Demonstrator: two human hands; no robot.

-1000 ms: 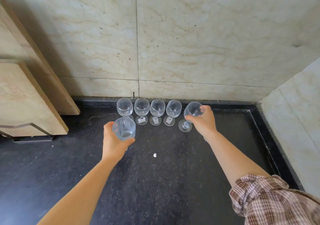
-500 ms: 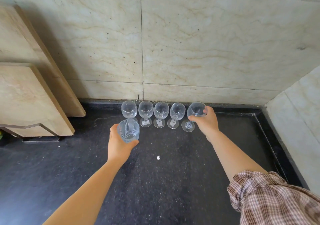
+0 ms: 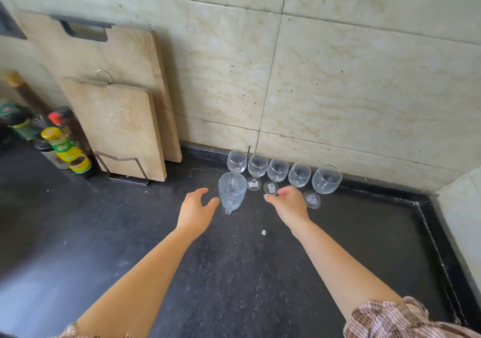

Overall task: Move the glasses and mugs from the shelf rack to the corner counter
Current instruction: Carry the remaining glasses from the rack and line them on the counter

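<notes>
Several clear stemmed wine glasses (image 3: 277, 171) stand in a row along the back wall on the black corner counter (image 3: 364, 233). The rightmost wine glass (image 3: 326, 180) stands upright at the row's end. A ribbed clear glass mug (image 3: 232, 191) stands in front of the row's left end, handle toward me. My left hand (image 3: 195, 208) hovers open just left of the mug, not touching it. My right hand (image 3: 288, 202) is open and empty, between the mug and the rightmost glass.
Two wooden cutting boards (image 3: 117, 119) lean in a metal holder against the wall at left. Bottles and jars (image 3: 62, 147) crowd the far left. A raised black rim (image 3: 429, 220) borders the counter at right. A small white crumb (image 3: 263, 232) lies mid-counter.
Both hands have let go: the mug now stands on the counter and the rightmost wine glass stands free. Both hands have drawn back toward me. The camera view has shifted left.
</notes>
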